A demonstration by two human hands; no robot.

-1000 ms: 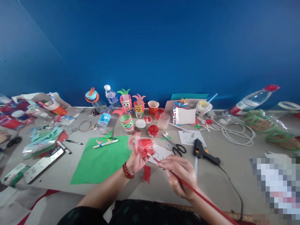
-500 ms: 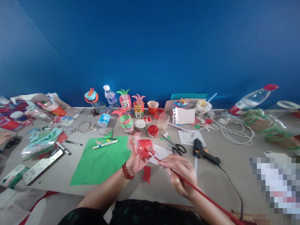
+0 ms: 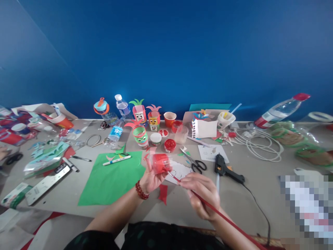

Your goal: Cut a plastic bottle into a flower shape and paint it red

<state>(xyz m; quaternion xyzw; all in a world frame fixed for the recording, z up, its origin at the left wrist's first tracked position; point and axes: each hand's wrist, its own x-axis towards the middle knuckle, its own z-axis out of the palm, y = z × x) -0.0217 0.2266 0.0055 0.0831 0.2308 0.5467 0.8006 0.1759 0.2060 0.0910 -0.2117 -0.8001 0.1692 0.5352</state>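
My left hand [image 3: 152,180] is closed around a clear plastic cup [image 3: 160,162] that is coated with red paint and tilted on its side. Pinched in the fingers of my right hand [image 3: 201,194] is a paintbrush [image 3: 217,209] with a long red handle. Its bristles touch the painted side of the cup. Just beyond the cup stands an open jar of red paint [image 3: 170,145], with a white-lidded jar [image 3: 155,139] beside it. A white paper with drawn lines [image 3: 179,171] lies partly behind the cup and my right hand.
Black scissors [image 3: 196,164] and a glue gun [image 3: 226,169] with its cord lie at right. Left are green paper [image 3: 111,184], a marker [image 3: 116,160] and a phone [image 3: 48,184]. Decorated paper-face cups [image 3: 154,121] and a water bottle [image 3: 122,106] stand near the blue wall.
The brush tip has shifted slightly down and right along the cup, and my right hand has moved a little with it. My left hand still holds the cup in nearly the same place.
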